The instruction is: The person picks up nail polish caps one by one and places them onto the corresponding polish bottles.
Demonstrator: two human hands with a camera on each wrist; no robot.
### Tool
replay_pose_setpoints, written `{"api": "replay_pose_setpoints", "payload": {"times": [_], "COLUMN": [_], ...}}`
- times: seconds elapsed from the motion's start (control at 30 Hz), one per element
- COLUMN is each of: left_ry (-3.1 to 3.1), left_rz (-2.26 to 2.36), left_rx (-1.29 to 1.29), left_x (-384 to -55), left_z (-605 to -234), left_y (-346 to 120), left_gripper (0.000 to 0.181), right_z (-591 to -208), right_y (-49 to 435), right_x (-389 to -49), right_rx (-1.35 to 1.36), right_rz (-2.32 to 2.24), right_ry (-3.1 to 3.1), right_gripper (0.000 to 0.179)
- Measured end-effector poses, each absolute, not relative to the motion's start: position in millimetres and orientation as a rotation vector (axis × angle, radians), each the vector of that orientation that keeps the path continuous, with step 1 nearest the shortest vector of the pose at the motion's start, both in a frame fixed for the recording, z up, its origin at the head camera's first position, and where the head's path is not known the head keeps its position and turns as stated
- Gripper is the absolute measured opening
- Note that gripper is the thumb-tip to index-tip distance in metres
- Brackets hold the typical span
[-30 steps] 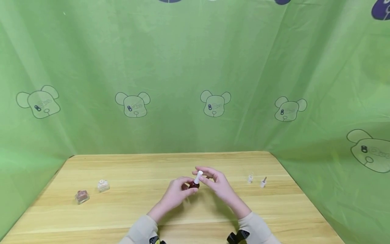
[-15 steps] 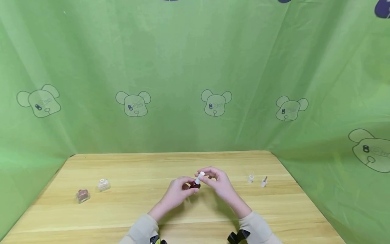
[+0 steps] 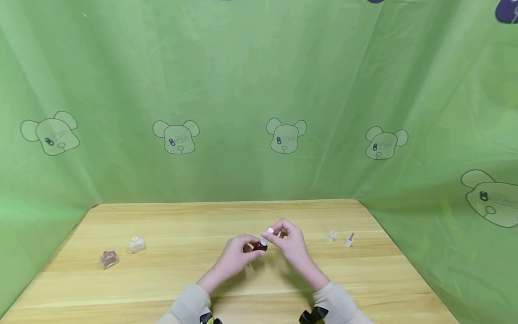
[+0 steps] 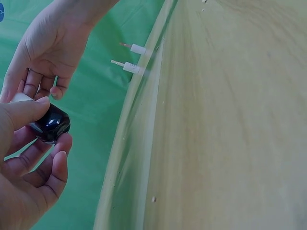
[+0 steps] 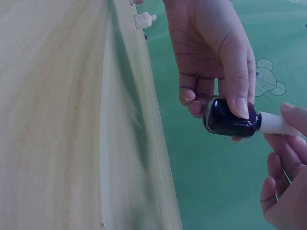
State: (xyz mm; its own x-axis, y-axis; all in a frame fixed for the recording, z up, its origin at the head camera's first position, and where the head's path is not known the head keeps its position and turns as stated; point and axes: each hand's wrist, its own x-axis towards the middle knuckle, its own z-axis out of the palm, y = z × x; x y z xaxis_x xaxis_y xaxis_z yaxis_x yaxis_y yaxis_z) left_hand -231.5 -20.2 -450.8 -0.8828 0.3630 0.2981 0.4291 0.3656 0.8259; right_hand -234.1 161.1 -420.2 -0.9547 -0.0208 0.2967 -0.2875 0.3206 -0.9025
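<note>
A nail polish bottle (image 5: 225, 120) of dark red, nearly black polish is gripped by my left hand (image 3: 236, 254) above the middle of the table, the thumb lying along its side. My right hand (image 3: 293, 243) pinches the bottle's white cap (image 5: 276, 123) between thumb and fingers. A dark strip of neck shows between cap and glass in the right wrist view. From the left wrist, the dark bottle (image 4: 52, 123) appears glossy, with part of the cap hidden behind the left thumb.
Two uncapped polish bottles stand at the left, one pinkish (image 3: 109, 259) and one whitish (image 3: 137, 244). On the right, two white brush caps (image 3: 350, 242) (image 3: 332, 236) stand with their brushes upward. A green curtain (image 3: 226, 171) hangs behind the wooden table (image 3: 182, 279).
The right fingers have shifted around the white cap, which has tilted further right. The left hand keeps its grip on the bottle, almost in the same place.
</note>
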Motion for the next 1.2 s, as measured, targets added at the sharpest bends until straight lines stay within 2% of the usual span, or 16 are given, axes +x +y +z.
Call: {"api": "replay_pose_setpoints", "payload": {"times": [0.2,0.3,0.47,0.83,1.2], "left_ry": [-2.527,-2.51,-2.472,-2.485,-2.526], "left_rz": [-1.558,-1.568,-1.602,-1.631,-1.871], "left_rx": [-0.743,-0.735,-0.719,-0.749,-0.825], "left_x": [-230.0,-229.9,-231.0,-232.9,-234.9], "left_z": [-449.9,-449.9,-450.5,-452.3,-450.2], "left_y": [-19.6,-19.3,-20.1,-21.0,-25.6], "left_gripper": [0.03,0.028,0.026,0.028,0.03], "right_z": [-420.7,-420.6,-420.0,-420.6,-414.9], "right_y": [159.8,161.4,165.4,174.4,178.2], "right_x": [-232.8,-234.4,-237.4,-241.5,-237.7], "right_rx": [0.282,0.351,0.485,0.666,0.849], "right_rz": [1.704,1.698,1.709,1.668,1.773], "right_ry": [-2.316,-2.329,-2.407,-2.466,-2.484], "right_gripper": [0.024,0.021,0.028,0.027,0.034]}}
